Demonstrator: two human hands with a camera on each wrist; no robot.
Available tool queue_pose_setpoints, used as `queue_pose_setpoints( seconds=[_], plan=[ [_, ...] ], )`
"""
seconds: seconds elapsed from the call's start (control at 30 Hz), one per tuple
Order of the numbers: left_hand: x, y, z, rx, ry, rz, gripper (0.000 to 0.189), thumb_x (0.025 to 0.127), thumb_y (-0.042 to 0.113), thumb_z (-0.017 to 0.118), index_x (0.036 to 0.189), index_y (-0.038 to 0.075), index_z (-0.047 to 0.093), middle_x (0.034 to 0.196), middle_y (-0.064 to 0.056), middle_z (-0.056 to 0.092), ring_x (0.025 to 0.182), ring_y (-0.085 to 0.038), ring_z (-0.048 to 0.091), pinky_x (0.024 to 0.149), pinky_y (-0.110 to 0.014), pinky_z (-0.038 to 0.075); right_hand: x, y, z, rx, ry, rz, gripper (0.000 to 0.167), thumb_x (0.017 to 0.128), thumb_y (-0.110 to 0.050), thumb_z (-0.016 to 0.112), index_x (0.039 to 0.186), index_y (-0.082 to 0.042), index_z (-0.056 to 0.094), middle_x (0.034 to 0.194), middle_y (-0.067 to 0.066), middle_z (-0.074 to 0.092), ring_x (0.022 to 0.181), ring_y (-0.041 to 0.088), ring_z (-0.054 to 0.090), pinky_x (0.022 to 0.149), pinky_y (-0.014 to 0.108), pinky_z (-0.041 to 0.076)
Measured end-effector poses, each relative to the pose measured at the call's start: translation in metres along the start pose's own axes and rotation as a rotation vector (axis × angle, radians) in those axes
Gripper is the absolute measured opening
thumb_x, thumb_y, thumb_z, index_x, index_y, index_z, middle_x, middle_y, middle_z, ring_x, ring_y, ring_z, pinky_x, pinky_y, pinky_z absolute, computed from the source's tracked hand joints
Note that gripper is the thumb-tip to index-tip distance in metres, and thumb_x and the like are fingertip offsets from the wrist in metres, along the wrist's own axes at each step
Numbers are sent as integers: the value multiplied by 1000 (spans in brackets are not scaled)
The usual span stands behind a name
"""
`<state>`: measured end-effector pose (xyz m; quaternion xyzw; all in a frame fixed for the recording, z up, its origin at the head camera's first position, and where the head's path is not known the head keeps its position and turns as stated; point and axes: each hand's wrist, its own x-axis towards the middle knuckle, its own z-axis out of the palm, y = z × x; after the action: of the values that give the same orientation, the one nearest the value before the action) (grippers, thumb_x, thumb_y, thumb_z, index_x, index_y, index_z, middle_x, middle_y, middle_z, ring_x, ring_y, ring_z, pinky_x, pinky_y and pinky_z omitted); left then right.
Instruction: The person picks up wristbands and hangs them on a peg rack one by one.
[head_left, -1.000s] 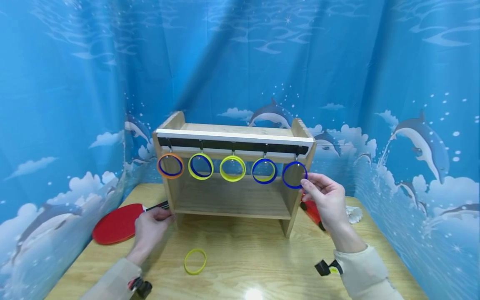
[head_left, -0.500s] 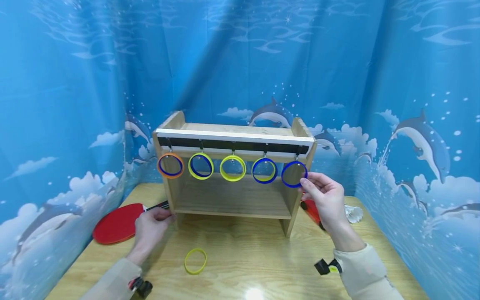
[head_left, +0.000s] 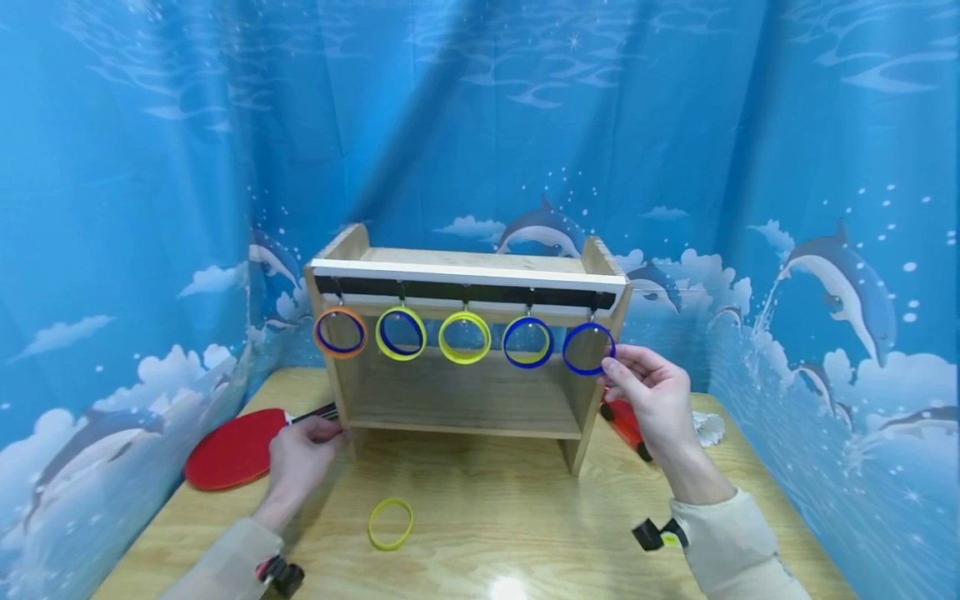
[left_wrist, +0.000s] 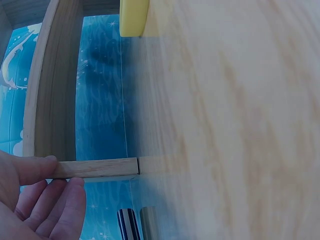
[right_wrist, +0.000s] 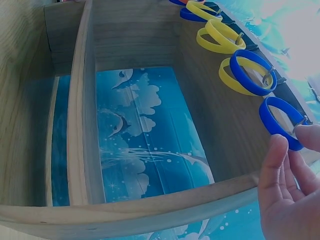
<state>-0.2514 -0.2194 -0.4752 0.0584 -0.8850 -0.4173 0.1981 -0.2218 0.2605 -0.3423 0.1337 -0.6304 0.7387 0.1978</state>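
A small wooden shelf [head_left: 465, 400] stands on the table with a row of hooks along its front top rail, all bearing silicone-looking bands. Orange and blue bands hang at the left, yellow and blue ones further along. From the rightmost hook hangs a blue band [right_wrist: 265, 119]. My right hand [head_left: 656, 404] pinches that band's lower right edge between thumb and fingers. My left hand [head_left: 300, 462] grips the lower front edge of the shelf's left side panel [left_wrist: 95, 169], thumb on one face and fingers on the other. A yellow band [head_left: 388, 547] lies on the table in front.
A red table tennis paddle [head_left: 228, 450] lies left of the shelf, its handle behind my left hand. Behind my right hand are a red toy car [head_left: 624, 425] and a white shell-like object [head_left: 707, 429]. Blue dolphin-print curtains [head_left: 480, 125] surround the table.
The blue band at the right hook has shifted very slightly, with my right hand staying on it. My left hand keeps its place on the shelf.
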Motion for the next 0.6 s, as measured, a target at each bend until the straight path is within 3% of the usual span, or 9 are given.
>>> queue_pose_setpoints(
  seconds=[0.33,0.47,0.6],
  plan=[
    [-1,1,0,-5,-9,-3,14,95,18,88,103,7,86,98,-12,89,91,-25,83,82,-27,52,-9,4,-5,-77,-48,72,18,104,4,74,109,-12,82,92,-4,86,79,11,82,65,25,65],
    [0,1,0,-6,1,3,14,94,18,90,102,7,86,97,-12,89,89,-23,83,79,-24,52,-13,13,-1,-202,-170,160,12,104,-2,75,115,-6,80,97,-8,85,84,10,81,69,26,65],
    [0,1,0,-10,8,4,13,93,18,90,101,7,86,97,-12,89,87,-19,82,79,-23,51,-23,29,13,-338,-352,200,32,103,-9,79,128,9,74,111,10,86,90,9,82,73,29,67]
  ],
)
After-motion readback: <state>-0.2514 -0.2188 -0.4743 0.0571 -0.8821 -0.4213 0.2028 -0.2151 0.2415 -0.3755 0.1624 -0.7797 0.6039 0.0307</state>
